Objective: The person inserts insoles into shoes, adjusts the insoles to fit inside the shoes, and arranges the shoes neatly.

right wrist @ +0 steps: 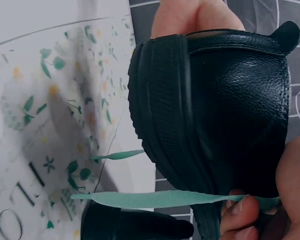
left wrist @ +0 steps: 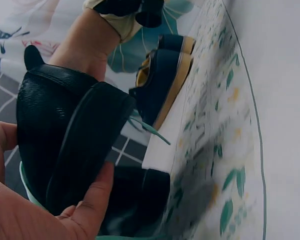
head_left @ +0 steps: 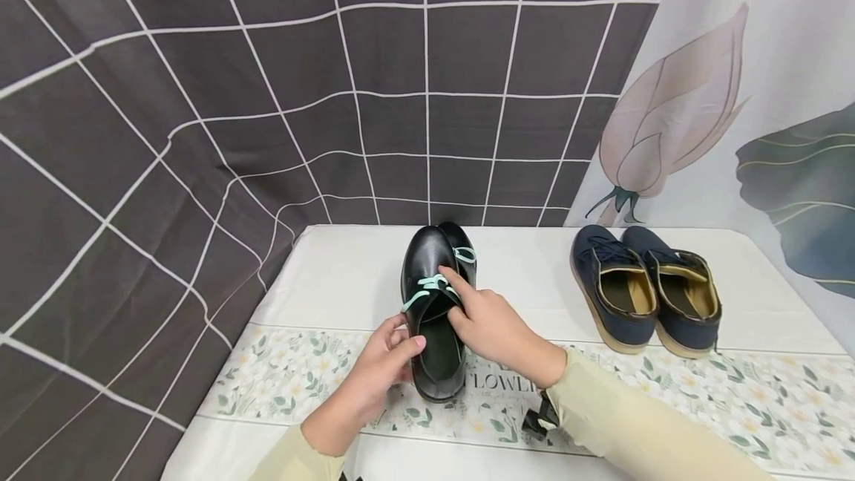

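Observation:
A black leather lace-up shoe (head_left: 427,254) with mint-green laces (head_left: 434,284) is held above the table, heel toward me. My left hand (head_left: 377,362) grips its left side, thumb at the collar and fingers toward the sole. On the other side, my right hand (head_left: 490,321) holds the shoe near the opening, its index finger by the laces. The right wrist view shows a loose lace end (right wrist: 160,199) hanging beside the heel. Partly hidden behind the held shoe is a second black shoe (head_left: 458,236), also with a mint-green lace.
A pair of navy shoes (head_left: 613,310) with tan soles stands at the right of the table (head_left: 521,266). A floral strip (head_left: 287,377) crosses the white tabletop. Dark checked cloth (head_left: 374,125) hangs behind and at the left; a flower-printed cloth (head_left: 701,191) hangs at the right.

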### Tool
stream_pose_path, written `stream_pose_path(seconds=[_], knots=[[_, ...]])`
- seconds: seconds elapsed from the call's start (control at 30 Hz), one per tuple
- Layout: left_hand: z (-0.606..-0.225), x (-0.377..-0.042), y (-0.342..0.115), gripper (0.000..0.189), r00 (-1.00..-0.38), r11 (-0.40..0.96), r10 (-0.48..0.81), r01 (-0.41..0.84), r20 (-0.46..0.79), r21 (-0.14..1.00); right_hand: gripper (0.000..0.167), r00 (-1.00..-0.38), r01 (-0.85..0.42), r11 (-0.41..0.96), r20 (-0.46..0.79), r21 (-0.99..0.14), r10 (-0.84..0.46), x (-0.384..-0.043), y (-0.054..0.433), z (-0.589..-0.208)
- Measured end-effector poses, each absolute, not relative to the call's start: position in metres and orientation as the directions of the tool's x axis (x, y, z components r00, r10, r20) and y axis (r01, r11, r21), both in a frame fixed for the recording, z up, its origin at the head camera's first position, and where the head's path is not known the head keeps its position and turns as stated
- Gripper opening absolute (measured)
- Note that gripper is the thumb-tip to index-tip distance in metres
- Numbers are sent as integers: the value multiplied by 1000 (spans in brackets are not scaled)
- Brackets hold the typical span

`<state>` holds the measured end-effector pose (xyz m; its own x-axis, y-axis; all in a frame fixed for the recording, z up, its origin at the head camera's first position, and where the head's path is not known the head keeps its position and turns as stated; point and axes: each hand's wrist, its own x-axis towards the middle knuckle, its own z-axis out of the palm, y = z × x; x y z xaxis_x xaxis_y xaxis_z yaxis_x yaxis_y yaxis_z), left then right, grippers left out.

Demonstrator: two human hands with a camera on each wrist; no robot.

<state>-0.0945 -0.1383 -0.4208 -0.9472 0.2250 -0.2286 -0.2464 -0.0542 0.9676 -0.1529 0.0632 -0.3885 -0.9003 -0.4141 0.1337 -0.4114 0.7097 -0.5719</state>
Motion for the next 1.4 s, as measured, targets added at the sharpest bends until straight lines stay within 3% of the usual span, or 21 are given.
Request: stream_pose_path(seconds=[0.13,0.4,0.73,1.03,1.4], knots=[[-424,-100,-147,71,-955,-54,181,-247,-233,968,65,-887,-423,708,99,-565,-451,-164,52,-388],[-432,-113,-165,71,-963,-38,94,-258,-254,965,61,-855,-503,740,135,-445,-500,-182,26,-389],[-444,-132,-181,68,-954,-23,33,-300,-299,954,59,-867,-482,786,80,-389,-492,-199,4,-400],[-454,-159,-184,74,-944,17,37,-327,-328,945,57,-870,-493,847,76,-198,-488,-217,-5,-403],[-456,-185,-187,75,-948,-4,45,-316,-315,949,60,-887,-458,880,10,-127,-461,-240,-17,-410]])
